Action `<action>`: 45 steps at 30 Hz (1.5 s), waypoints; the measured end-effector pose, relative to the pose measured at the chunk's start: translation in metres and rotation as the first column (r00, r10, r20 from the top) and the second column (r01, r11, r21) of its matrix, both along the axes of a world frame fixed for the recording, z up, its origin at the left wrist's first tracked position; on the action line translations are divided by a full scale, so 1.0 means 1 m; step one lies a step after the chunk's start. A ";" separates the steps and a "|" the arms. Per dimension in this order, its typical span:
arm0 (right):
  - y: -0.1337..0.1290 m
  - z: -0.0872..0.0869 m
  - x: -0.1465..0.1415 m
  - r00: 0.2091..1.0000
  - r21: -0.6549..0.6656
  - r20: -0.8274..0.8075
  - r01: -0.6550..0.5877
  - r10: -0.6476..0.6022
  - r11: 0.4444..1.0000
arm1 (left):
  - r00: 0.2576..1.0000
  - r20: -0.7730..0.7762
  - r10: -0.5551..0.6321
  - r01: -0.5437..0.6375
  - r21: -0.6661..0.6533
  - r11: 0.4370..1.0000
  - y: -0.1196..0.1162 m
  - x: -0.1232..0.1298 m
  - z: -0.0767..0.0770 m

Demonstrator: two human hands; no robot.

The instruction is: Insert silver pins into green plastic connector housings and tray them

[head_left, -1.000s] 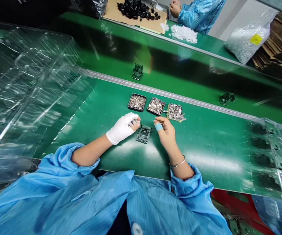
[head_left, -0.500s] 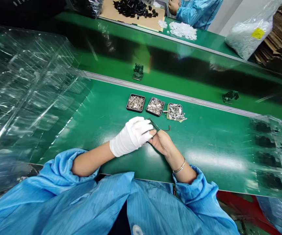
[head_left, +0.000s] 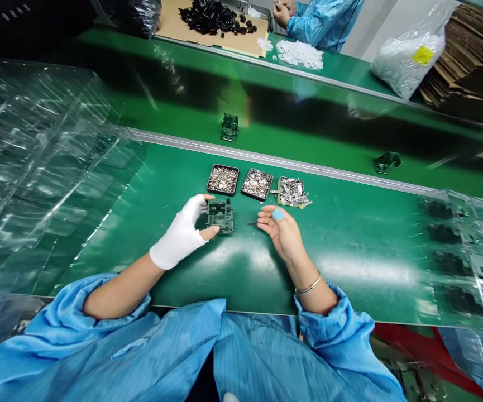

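My left hand (head_left: 182,231), in a white glove with bare fingertips, grips a green circuit board (head_left: 221,216) by its left side, the thumb at its lower edge. Dark parts sit along the board's top. To the right, my bare right hand (head_left: 282,231) has its fingers curled around a thin dark hex key (head_left: 252,224). Only the key's tip shows, pointing left towards the board; the rest is hidden by the fingers. A blue wrap covers one digit of this hand.
Beyond my hands stand two black trays of small metal parts (head_left: 223,178) (head_left: 257,183) and a tray heaped with silvery pieces (head_left: 292,191). Boards (head_left: 229,127) (head_left: 387,162) lie past the metal rail. Clear plastic trays (head_left: 57,162) (head_left: 467,251) flank me. A co-worker's sleeve (head_left: 323,22) is opposite.
My hands have moved apart. My left hand has carried the circuit board left and now shows its face. My right hand has let go of the board and closed on the hex key.
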State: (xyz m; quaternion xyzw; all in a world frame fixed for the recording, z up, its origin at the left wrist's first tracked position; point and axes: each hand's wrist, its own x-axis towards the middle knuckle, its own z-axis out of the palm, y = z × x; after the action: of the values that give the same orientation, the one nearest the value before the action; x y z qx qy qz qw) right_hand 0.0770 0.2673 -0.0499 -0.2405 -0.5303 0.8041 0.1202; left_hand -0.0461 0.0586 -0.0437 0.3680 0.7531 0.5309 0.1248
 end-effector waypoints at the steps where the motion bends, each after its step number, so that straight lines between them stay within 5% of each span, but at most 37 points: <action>1: 0.007 -0.001 0.000 1.000 0.192 0.004 0.021 -0.022 0.981 | 0.998 0.048 -0.040 0.042 -0.030 0.999 0.000 -0.001 -0.002; 3: 0.018 -0.003 -0.001 0.999 0.585 0.038 0.007 -0.036 0.811 | 0.987 0.103 -0.126 0.138 -0.118 0.983 0.001 0.000 -0.003; 5: 0.023 -0.006 -0.006 0.994 0.840 0.105 -0.092 0.007 0.535 | 0.977 0.101 -0.186 0.204 -0.213 0.955 0.002 0.002 -0.003; 7: 0.022 -0.010 -0.012 0.979 0.934 0.197 -0.203 0.052 0.293 | 0.972 0.087 -0.217 0.232 -0.229 0.945 0.002 0.003 0.000; 10: 0.018 -0.014 -0.022 0.956 0.952 0.290 -0.292 0.032 0.094 | 0.987 0.046 -0.155 0.159 -0.124 0.979 0.002 0.001 0.013; 12: 0.018 -0.015 -0.025 0.947 0.946 0.320 -0.320 0.012 0.048 | 0.995 0.017 -0.094 0.095 -0.108 0.990 0.005 -0.002 0.027; 17: 0.024 -0.014 -0.028 0.943 0.942 0.332 -0.332 -0.005 0.041 | 0.993 -0.008 -0.120 0.117 -0.159 0.980 0.026 -0.004 0.057; 21: 0.022 -0.011 -0.031 0.923 0.923 0.384 -0.384 -0.032 -0.009 | 0.997 -0.003 -0.078 0.076 -0.164 0.983 0.043 -0.003 0.050; 27: 0.017 -0.006 -0.036 0.870 0.855 0.493 -0.481 0.016 -0.192 | 0.999 0.045 -0.024 0.030 -0.150 0.988 0.042 -0.007 0.034; 30: 0.014 -0.001 -0.032 0.896 0.891 0.440 -0.428 0.060 -0.154 | 1.000 -0.019 -0.001 -0.002 -0.152 0.988 0.039 -0.009 0.032; 36: -0.016 0.014 -0.011 0.975 0.992 -0.043 0.015 0.219 0.128 | 0.960 -0.216 -0.176 0.145 -0.151 0.978 0.039 0.001 0.035; 45: -0.038 0.024 0.000 0.903 0.941 -0.277 0.187 0.328 0.281 | 0.987 -0.130 -0.095 0.092 -0.033 0.995 0.035 0.013 0.038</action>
State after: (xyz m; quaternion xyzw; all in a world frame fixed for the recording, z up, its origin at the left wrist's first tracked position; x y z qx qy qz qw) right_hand 0.0765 0.2290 -0.0259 0.0840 -0.8746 0.3600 0.3136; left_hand -0.0335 0.0933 -0.0059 0.4355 0.7487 0.4888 0.1045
